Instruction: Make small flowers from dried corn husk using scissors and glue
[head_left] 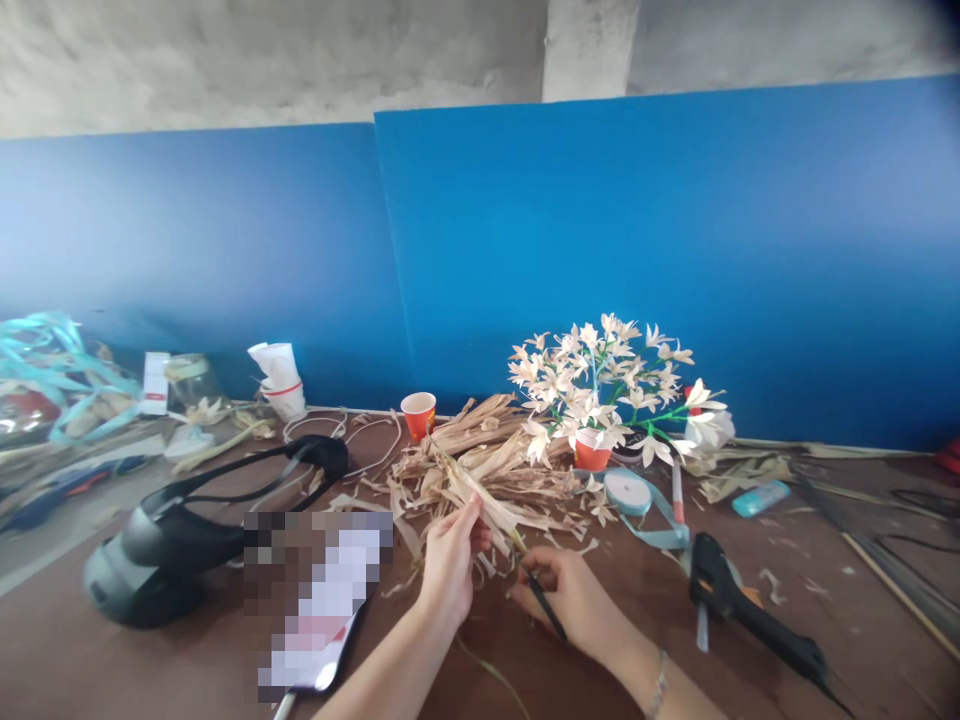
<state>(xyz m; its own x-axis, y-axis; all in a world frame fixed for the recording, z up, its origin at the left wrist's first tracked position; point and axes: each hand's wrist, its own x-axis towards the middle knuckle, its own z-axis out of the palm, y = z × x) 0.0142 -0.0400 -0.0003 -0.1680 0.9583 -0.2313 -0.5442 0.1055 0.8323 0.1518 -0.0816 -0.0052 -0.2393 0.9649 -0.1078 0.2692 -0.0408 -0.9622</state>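
Near the middle of the brown table, my left hand (454,550) pinches a pale dried husk strip (487,508) between thumb and fingers. Close by on the right, my right hand (566,598) is closed around a slim black-handled tool (543,604). Its tip meets the lower end of the strip; the exact kind of tool is hidden by the fingers. Behind both hands spreads a heap of dry brown husks (480,430). White flowers on green stems (592,375) stand in a red cup (592,452) beyond my right hand.
A black glue gun (750,605) lies on the right, near a ribbon roll (628,492) and a turquoise object (760,498). To the left are a black headset (161,545) and a blurred-out phone-like object (326,600). An orange paper cup (418,415) stands by the blue partition (480,250).
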